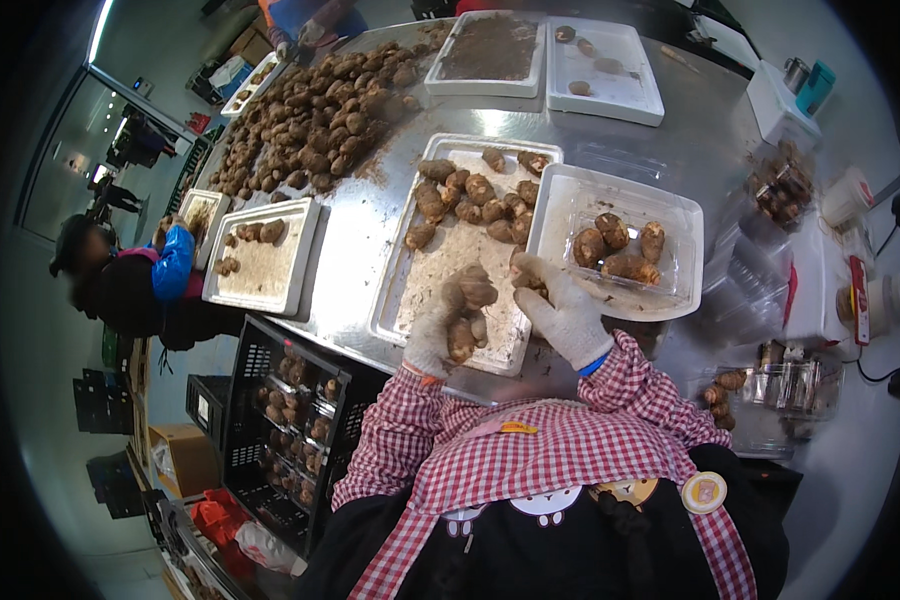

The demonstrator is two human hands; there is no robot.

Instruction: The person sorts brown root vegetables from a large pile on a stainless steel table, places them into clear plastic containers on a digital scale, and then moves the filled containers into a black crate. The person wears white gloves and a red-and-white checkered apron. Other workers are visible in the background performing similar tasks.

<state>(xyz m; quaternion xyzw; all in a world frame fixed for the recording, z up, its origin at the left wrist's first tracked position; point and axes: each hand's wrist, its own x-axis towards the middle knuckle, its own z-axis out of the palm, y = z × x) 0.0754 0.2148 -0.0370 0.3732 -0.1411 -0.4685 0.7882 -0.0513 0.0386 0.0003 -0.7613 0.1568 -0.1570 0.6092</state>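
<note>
My left hand (436, 330), in a soiled pale glove, holds several brown taro corms (465, 319) over the near end of a white foam tray (412, 300). More corms (480, 190) lie in that tray's far half. My gloved right hand (566, 311) has its thumb and fingers around a dark corm (529, 281), at the tray's right edge. Right of it, a clear plastic box (671, 259) with several corms (630, 268) stands on a white tray (690, 217).
A large heap of corms (322, 112) covers the table's far left. A black crate (244, 420) with filled clear boxes stands at lower left. A co-worker (150, 285) is at the left beside foam trays (296, 277). Stacked clear boxes (750, 262) stand at right.
</note>
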